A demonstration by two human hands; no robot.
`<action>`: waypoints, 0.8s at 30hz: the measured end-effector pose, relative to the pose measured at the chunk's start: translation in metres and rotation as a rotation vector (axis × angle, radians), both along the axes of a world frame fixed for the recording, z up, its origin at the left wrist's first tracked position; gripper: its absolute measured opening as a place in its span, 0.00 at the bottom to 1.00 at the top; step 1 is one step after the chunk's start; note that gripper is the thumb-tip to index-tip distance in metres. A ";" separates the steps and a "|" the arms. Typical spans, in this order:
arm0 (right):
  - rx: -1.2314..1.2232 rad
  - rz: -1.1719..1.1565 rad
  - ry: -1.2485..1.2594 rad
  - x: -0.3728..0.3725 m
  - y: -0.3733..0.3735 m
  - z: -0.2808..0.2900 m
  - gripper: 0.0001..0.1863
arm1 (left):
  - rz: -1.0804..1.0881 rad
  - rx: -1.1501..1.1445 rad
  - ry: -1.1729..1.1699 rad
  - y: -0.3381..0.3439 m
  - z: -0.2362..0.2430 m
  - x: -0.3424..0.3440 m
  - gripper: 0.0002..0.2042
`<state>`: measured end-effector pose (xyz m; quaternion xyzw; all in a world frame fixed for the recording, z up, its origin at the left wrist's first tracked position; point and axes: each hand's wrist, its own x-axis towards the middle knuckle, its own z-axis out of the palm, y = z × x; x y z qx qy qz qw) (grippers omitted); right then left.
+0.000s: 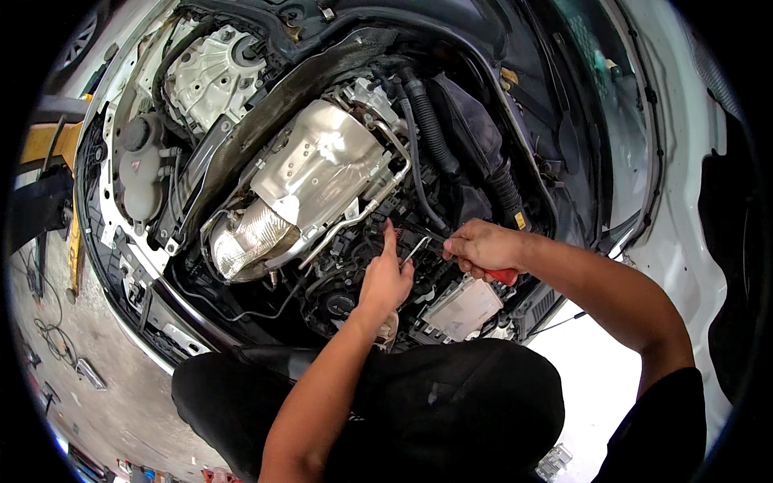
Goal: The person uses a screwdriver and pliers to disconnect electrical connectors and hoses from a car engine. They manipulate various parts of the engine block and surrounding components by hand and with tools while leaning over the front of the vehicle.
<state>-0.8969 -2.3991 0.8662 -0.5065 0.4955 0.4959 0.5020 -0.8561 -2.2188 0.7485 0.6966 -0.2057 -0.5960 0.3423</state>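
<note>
My right hand (pixel 487 248) is closed round a tool with a red handle (pixel 502 276), whose end shows below the palm. Thumb and forefinger pinch together near dark wiring. A thin, bright metal rod (pixel 415 249) with a bent tip lies between my hands; whether it belongs to the red-handled tool I cannot tell. My left hand (pixel 386 282) reaches into the engine bay, forefinger stretched to dark engine parts beside a metal pipe (pixel 346 235). The thumb is apart, and I see nothing held there. Its other fingers are mostly hidden.
A large silver heat shield (pixel 322 153) covers the engine's middle. A white coolant tank (pixel 141 181) stands at left, a ribbed black hose (pixel 429 121) at the back. A flat, pale metal module (pixel 465 307) sits near my right forearm. Cables (pixel 56 342) lie on the floor.
</note>
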 end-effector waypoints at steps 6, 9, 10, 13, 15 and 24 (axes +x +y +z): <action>0.053 0.063 0.045 0.007 -0.010 -0.003 0.20 | -0.092 -0.122 -0.105 0.016 0.007 -0.005 0.28; 0.074 0.076 0.095 0.007 -0.026 -0.007 0.19 | -0.049 -0.077 -0.175 0.025 0.011 -0.002 0.18; 0.074 0.063 0.077 0.007 -0.027 -0.007 0.18 | 0.061 -0.065 -0.126 0.024 0.011 0.000 0.19; 0.060 0.036 0.050 0.006 -0.024 -0.005 0.19 | 0.353 -0.141 0.071 0.012 0.009 0.005 0.19; 0.055 -0.003 0.031 -0.003 -0.021 -0.008 0.19 | 0.596 -0.130 0.440 -0.005 -0.002 0.002 0.20; 0.070 0.056 0.065 0.009 -0.021 -0.001 0.19 | 1.128 -0.018 0.566 -0.061 0.023 -0.027 0.28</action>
